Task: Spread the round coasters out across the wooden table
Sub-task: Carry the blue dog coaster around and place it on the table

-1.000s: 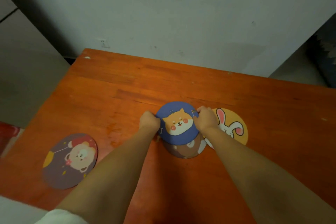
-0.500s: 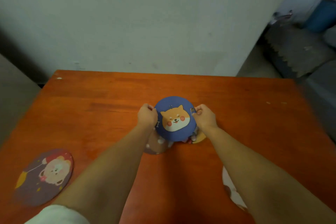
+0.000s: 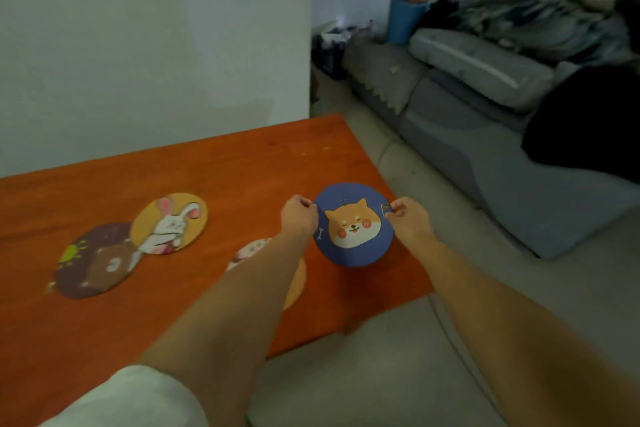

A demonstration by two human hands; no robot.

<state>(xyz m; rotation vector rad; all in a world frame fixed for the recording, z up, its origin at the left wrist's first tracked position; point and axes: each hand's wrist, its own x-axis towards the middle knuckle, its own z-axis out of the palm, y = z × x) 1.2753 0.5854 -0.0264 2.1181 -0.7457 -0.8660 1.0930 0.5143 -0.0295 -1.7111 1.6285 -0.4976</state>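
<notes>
A blue round coaster with a shiba dog face hovers over the right end of the orange wooden table. My left hand pinches its left rim and my right hand pinches its right rim. A yellow rabbit coaster lies flat on the table to the left, overlapping a brown bear coaster. Another light coaster lies mostly hidden under my left forearm.
The table's right edge runs just beyond the blue coaster, with grey floor below it. A grey sofa stands to the right. A white wall backs the table.
Both hands carried the blue dog coaster away from the stack toward the table's right end. The view swung right, so the rabbit and bear coasters now sit at left.
</notes>
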